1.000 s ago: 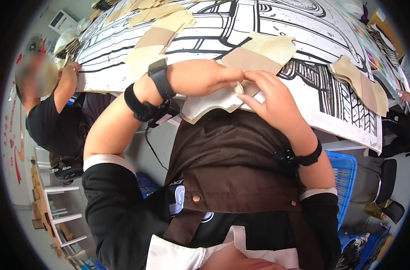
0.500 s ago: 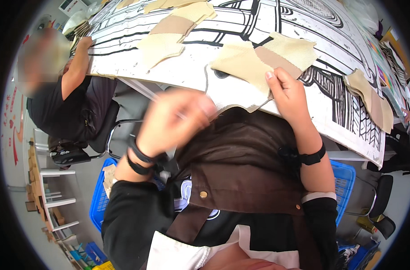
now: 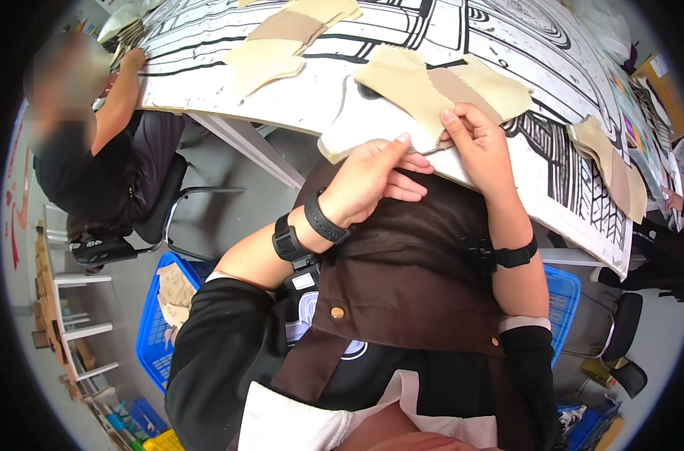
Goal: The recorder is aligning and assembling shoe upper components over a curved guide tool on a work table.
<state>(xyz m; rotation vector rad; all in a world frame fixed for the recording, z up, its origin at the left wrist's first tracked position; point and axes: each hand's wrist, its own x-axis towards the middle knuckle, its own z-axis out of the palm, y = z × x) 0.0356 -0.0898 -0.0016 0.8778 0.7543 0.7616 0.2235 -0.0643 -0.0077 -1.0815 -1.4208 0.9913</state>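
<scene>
left hand [image 3: 372, 177]: fingers pinch near edge of beige fabric piece [image 3: 432, 98] | right hand [image 3: 481, 143]: clamps same edge, just beside | table [image 3: 507, 45] beneath

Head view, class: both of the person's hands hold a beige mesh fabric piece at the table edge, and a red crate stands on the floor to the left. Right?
Not quite. In the head view the crate is blue, not red. Both the left hand and right hand do hold the beige mesh fabric piece at the table edge.
</scene>
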